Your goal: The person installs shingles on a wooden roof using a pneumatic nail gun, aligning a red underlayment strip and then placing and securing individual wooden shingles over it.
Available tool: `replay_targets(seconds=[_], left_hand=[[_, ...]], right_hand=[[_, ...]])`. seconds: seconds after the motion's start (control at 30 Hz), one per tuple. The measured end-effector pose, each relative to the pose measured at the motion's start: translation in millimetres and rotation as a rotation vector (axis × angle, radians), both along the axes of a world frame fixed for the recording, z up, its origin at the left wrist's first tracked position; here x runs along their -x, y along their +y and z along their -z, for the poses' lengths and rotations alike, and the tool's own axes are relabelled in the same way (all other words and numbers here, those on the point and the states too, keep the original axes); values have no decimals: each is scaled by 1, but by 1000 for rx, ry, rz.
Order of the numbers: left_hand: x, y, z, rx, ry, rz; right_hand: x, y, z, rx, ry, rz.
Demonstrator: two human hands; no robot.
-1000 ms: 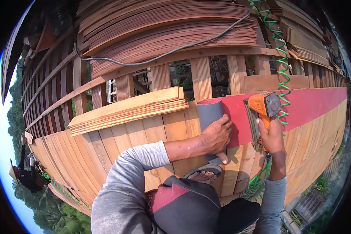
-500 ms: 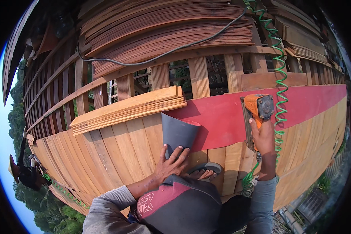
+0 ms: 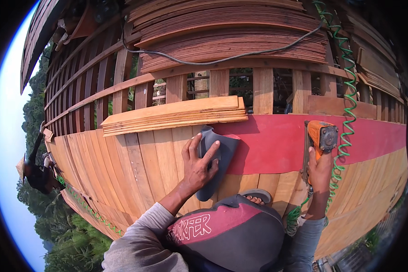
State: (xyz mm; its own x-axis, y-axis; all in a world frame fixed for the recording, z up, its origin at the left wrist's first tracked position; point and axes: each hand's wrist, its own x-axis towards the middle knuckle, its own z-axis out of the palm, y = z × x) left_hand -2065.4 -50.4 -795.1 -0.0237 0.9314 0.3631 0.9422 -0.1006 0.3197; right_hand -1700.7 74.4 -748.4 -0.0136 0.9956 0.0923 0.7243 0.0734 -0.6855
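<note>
Gripping nailer (image 3: 320,138), fingers perhaps hidden.

Probably an outdoor roof-building site: rows of wooden shingles (image 3: 136,167), bare battens (image 3: 122,86), treetops (image 3: 72,235) far below.

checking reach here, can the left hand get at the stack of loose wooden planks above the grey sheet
Probably yes. The left hand presses flat on the grey sheet, and the plank stack lies just beyond its fingertips with nothing between; it would have to let the sheet go.
</note>
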Motion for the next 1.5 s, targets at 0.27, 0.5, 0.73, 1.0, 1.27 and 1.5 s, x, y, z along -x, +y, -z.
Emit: replay_targets(seconds=[0.27,0.5,0.73,1.0,1.27,1.5], left_hand=[[50,-12,-5,90,-493,-74],[111,31,25,-204,-1681,-435],[154,85,2,-84,-1097,-665],[185,129,-10,-51,-86,-690],[18,81,-24,-258,-360,105],[-195,10,53,903,-290,1467]], right_hand=[[8,0,-1,-77,-23,20],[8,-5,0,13,-65,28],[7,-4,-2,4,-65,26],[19,-5,4,75,-70,85],[20,-3,-5,33,-46,54],[20,-2,-2,9,-45,15]])
